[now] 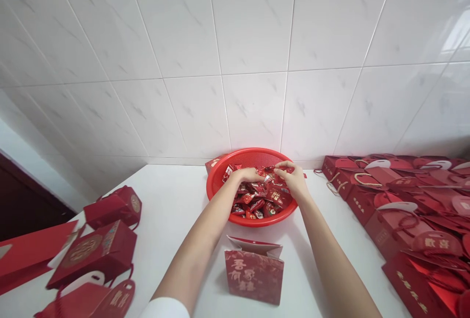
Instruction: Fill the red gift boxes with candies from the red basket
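Note:
A round red plastic basket [216,206] holds many wrapped candies [258,205], mostly red. Inside it, my left hand [250,175] reaches in from the left, fingers together and bent down at a shiny wrapper; what they grip is not clear. From the right, my right hand [293,177] bends its thumb and fingers into a pinch over the candies, its fingertips too small to make out. Closer to me, between my forearms, a red paper gift box [255,276] with gold characters stands upright, its top open.
Rows of red gift boxes with cord handles [382,220] fill the right side of the white table [165,210]. Several more boxes [97,249] lie at the left, beside a flat red bag [33,254]. A tiled wall [253,107] rises right behind the basket.

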A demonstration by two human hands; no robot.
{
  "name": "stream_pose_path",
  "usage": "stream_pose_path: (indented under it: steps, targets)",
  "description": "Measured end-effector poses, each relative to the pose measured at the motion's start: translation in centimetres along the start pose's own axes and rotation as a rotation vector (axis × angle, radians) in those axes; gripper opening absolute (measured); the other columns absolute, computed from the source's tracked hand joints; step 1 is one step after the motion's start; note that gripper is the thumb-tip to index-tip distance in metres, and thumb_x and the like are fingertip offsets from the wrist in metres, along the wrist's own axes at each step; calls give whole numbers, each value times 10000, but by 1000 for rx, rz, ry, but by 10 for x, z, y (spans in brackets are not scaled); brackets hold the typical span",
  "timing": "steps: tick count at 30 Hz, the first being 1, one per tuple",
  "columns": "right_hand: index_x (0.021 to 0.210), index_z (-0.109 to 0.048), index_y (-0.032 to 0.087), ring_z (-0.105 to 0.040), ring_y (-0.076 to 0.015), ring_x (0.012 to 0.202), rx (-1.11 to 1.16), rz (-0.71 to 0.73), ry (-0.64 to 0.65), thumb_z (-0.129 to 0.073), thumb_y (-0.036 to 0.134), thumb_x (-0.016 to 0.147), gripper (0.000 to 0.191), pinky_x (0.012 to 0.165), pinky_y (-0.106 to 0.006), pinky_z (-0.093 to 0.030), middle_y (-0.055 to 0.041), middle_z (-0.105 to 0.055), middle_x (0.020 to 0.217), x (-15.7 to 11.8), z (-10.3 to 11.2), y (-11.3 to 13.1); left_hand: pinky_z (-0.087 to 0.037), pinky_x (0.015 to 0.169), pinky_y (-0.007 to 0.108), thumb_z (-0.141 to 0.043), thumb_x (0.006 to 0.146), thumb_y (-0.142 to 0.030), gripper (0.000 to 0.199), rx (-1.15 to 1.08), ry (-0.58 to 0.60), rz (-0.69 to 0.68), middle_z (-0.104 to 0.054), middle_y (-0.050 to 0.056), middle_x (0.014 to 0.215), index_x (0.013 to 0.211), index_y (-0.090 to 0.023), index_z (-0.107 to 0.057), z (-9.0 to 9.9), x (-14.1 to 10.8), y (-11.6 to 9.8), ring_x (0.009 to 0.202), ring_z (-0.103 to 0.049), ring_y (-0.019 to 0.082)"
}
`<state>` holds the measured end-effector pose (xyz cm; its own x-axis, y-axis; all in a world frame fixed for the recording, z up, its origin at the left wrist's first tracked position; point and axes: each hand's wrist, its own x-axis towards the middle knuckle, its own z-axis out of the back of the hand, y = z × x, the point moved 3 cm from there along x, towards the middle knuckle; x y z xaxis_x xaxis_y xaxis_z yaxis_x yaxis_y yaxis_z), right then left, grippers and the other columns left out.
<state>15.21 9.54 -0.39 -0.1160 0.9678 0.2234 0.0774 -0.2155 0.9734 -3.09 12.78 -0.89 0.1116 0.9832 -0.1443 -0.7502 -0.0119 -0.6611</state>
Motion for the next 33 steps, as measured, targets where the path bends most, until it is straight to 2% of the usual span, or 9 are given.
stream_pose_path:
  steps: [3,7,10,15,23,27,30,33]
  targets:
    - [749,-640,196,-622,-196,660,15,7,-10,-763,440,600,311,618,-322,-508,-47,-675,743,1,0,1,-346,507,307,-803,531,-357,301,49,66,99,-544,-15,454,471,-214,-546,8,-6,5,441,-490,178]
    - [758,-638,193,-627,-194,673,24,19,-30,-755,428,611,302,645,-328,-517,-46,-673,765,1,0,1,-302,481,296,-756,589,-412,335,42,63,102,-489,-26,427,464,-214,-517,19,-13,6,426,-434,150]
    - [767,-637,195,-626,-200,686,14,25,-34,-751,435,622,302,650,-333,-519,-52,-679,769,1,1,1,-242,458,292,-683,663,-444,396,10,20,34,-409,-40,413,446,-217,-442,22,-14,3,411,-353,120]
    - [814,-670,199,-620,-194,723,-28,28,-8,-730,416,628,292,666,-328,-513,-55,-703,840,1,0,0,-210,470,292,-662,680,-432,434,-54,-32,-89,-350,-47,451,456,-215,-360,20,-14,-3,453,-301,108]
    - [839,-697,179,-593,-176,666,-73,-15,85,-753,445,621,349,619,-315,-483,-37,-671,764,0,-4,0,-292,541,272,-626,765,-583,476,-226,-87,-331,-367,-49,560,557,-195,-445,21,-26,-33,552,-347,110]
    - [743,-662,183,-501,-134,583,-83,-38,174,-765,541,650,384,547,-274,-408,-1,-592,643,-4,-6,6,-358,598,267,-651,778,-568,460,-311,-87,-450,-486,-30,619,579,-175,-514,21,-30,-44,610,-432,115]
    - [714,-665,179,-510,-129,623,-24,-22,227,-767,570,667,407,579,-270,-410,-7,-608,692,-5,-6,10,-389,626,272,-647,795,-563,446,-379,-48,-520,-528,-16,643,613,-163,-568,19,-28,-47,641,-463,125]
    - [778,-706,173,-554,-142,707,34,-25,232,-786,536,674,386,650,-275,-438,-22,-648,775,-5,-4,10,-381,614,268,-627,822,-550,436,-407,-28,-548,-497,-23,633,629,-162,-576,16,-26,-47,628,-435,118]
